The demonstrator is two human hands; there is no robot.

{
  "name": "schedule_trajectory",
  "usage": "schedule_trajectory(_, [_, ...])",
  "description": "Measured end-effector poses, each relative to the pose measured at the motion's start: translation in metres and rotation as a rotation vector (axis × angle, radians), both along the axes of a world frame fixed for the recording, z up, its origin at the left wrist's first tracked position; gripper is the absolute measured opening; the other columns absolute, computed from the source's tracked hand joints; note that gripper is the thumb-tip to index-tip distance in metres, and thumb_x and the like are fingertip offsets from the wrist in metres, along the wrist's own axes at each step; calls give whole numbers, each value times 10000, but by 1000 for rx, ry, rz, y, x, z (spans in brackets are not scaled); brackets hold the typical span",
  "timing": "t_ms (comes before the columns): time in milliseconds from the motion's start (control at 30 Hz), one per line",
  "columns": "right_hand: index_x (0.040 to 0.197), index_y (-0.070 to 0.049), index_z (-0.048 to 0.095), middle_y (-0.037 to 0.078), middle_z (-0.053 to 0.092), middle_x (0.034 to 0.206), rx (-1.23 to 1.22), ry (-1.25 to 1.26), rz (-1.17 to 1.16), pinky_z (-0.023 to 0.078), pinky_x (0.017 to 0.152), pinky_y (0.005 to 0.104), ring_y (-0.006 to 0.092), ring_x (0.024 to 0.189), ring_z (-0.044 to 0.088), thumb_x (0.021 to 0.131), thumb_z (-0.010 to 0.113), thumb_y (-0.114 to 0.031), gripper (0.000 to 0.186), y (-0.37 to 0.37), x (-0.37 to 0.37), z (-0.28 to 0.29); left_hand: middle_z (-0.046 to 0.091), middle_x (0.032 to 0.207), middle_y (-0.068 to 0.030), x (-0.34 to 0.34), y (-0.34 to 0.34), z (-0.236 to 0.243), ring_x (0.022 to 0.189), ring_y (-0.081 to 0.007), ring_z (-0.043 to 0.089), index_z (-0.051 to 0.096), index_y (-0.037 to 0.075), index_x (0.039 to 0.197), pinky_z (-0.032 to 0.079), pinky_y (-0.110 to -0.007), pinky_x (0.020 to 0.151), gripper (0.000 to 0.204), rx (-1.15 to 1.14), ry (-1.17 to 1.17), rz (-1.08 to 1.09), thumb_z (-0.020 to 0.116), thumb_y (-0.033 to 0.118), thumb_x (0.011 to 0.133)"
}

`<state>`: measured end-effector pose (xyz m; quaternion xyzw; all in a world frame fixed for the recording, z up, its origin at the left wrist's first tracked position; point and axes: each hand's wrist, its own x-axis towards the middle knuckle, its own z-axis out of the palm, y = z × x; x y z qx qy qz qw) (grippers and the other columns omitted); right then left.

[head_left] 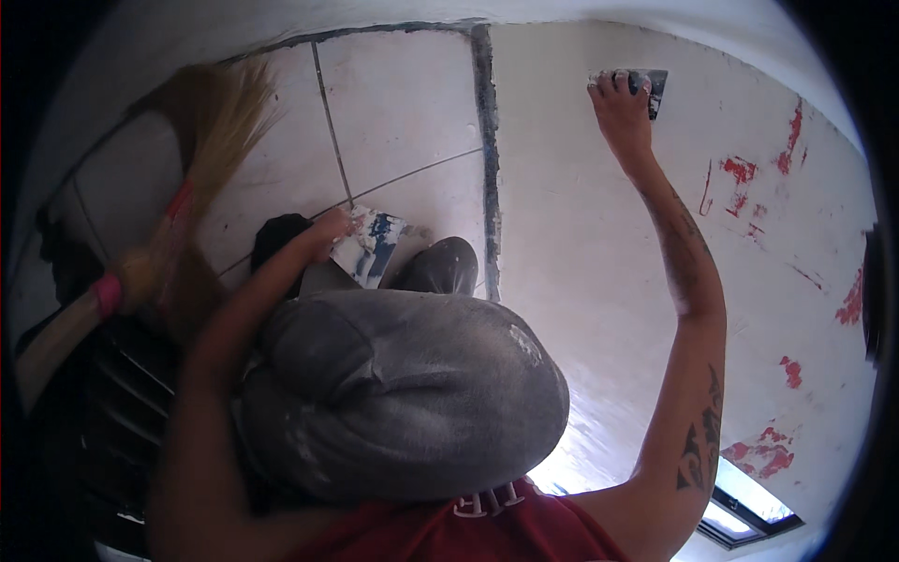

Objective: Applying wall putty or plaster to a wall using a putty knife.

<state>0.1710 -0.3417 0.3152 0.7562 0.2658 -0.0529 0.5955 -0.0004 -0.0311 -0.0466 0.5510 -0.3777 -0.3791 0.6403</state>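
My right hand (622, 114) is stretched far out to the upper right, its fingers closed round a dark putty knife (659, 94). The blade lies against the pale wall (581, 206), and the grip is mostly behind my fingers. Close to my bent knees, my left hand (328, 231) holds a wide filling blade (373, 245) smeared with white and bluish filler. Its handle is hidden by the hand. Grey trousers (403, 393) with white dust cover my legs, and a dark shoe (451, 262) shows beside the filling blade.
A straw broom (229, 126) leans at the left over the tiled floor (403, 84). Black bags or plastic (112, 403) lie at the lower left. The wall bears red patches (740, 173); a window (749, 506) sits at the lower right.
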Motion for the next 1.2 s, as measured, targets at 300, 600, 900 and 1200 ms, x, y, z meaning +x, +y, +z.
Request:
schedule_trajectory(300, [910,-129,502,51,443,974,-81,-36,-35,312,792,485,228,972,398,712,484,-220,219,-11,-53,1,526,878,-135,11,12,16,860,-302,470,468,-14,1036,373,-346,722,543,7,-610,49,587,184,544])
schedule_trajectory(600, [887,-117,518,37,467,975,58,70,-360,313,806,484,202,951,423,697,495,-187,204,6,-118,18,526,879,-148,0,5,-9,858,-299,472,476,2,1032,364,-350,728,520,19,-389,21,609,127,546])
schedule_trajectory(900, [908,-118,501,36,479,988,347,-82,-52,319,821,438,203,963,430,717,472,-153,197,22,-12,-8,538,844,-152,7,14,16,811,-306,505,481,-2,1026,382,-353,708,502,-96,-515,133,596,72,543])
schedule_trajectory(1200, [904,-119,502,31,474,1004,127,-141,23,295,854,423,198,988,415,721,466,-170,193,15,46,-11,543,813,-133,11,17,11,787,-293,512,539,42,884,391,-346,700,362,-38,-530,63,596,64,527])
